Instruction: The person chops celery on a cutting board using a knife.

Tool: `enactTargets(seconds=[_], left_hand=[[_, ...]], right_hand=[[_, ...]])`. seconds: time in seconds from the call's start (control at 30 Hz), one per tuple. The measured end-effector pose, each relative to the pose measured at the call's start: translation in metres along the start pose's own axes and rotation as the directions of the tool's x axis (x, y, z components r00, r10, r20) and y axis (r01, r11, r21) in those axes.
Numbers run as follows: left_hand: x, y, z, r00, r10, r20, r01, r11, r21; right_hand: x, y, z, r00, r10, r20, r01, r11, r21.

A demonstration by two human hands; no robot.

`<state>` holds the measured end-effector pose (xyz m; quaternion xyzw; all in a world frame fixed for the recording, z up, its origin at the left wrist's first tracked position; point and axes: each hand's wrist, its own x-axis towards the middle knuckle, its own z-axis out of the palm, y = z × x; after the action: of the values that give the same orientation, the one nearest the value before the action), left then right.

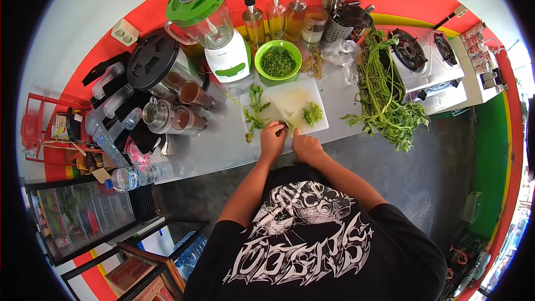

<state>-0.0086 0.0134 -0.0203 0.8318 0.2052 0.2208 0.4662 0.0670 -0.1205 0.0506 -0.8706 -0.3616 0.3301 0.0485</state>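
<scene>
Both of my hands are close together at the front edge of the white cutting board (318, 97). My left hand (272, 141) has its fingers closed around some green stems (288, 125), which show only in part. My right hand (307, 147) is closed at the lower end of a knife (281, 110); its blade slants up and left over the board, and its handle is hidden. To the right of the blade sits a small pile of chopped greens (312, 113). Leafy green sprigs (256, 108) lie on the board's left side.
Behind the board stand a green bowl (278, 77) of chopped greens, a blender (223, 39) and several pump bottles (276, 14). A large bunch of leafy greens (384, 95) lies beside the gas stove (429, 61). Jugs, cups and a water bottle (136, 177) crowd the left.
</scene>
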Motion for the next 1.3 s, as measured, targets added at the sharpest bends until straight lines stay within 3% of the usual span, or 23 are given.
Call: enactTargets(seconds=[0.03, 0.27, 0.43, 0.6, 0.67, 0.8, 1.0, 1.07, 1.1, 1.23, 1.3], left_hand=[[0.001, 0.0, -0.001, 0.999, 0.042, 0.012, -0.042, 0.999, 0.014], [-0.002, 0.001, 0.003, 0.997, -0.036, -0.066, 0.038, 0.999, 0.032], [0.002, 0.001, -0.004, 0.996, -0.081, 0.034, 0.082, 0.996, -0.03], [0.0, 0.003, 0.001, 0.994, -0.098, -0.039, 0.095, 0.992, -0.082], [0.002, 0.008, -0.003, 0.984, -0.175, -0.028, 0.17, 0.977, -0.126], [0.0, 0.004, -0.008, 0.997, -0.072, 0.027, 0.074, 0.996, -0.054], [-0.004, -0.001, -0.003, 1.0, -0.011, -0.023, 0.01, 0.999, -0.045], [-0.002, 0.002, -0.008, 0.996, 0.089, -0.03, -0.089, 0.996, 0.001], [-0.004, 0.0, -0.007, 1.0, 0.013, -0.002, -0.014, 0.999, -0.031], [-0.004, -0.004, -0.004, 0.999, 0.036, -0.013, -0.036, 0.999, -0.007], [-0.005, -0.002, -0.004, 0.999, -0.048, 0.016, 0.049, 0.997, -0.062]], right_hand=[[-0.005, -0.002, -0.005, 1.0, -0.003, 0.009, 0.003, 1.0, -0.015], [0.005, 0.005, 0.017, 0.999, 0.017, -0.035, -0.017, 1.0, -0.023], [-0.001, -0.001, 0.008, 0.999, -0.003, -0.042, 0.001, 0.999, -0.038], [0.001, 0.003, 0.018, 0.999, 0.007, -0.045, -0.008, 1.0, -0.022], [0.004, 0.003, 0.011, 0.998, -0.032, -0.047, 0.029, 0.998, -0.053], [-0.001, -0.004, 0.005, 0.999, 0.026, -0.023, -0.026, 0.999, -0.032], [0.008, -0.006, 0.008, 0.999, 0.041, -0.014, -0.041, 0.999, -0.005], [0.004, -0.006, 0.004, 1.0, 0.024, -0.01, -0.024, 1.0, -0.018], [0.003, -0.008, 0.0, 1.0, 0.009, -0.012, -0.009, 1.0, -0.029], [-0.003, -0.011, 0.001, 0.999, 0.039, 0.036, -0.037, 0.998, -0.053], [0.003, -0.007, 0.006, 0.999, 0.035, 0.013, -0.034, 0.999, -0.042]])
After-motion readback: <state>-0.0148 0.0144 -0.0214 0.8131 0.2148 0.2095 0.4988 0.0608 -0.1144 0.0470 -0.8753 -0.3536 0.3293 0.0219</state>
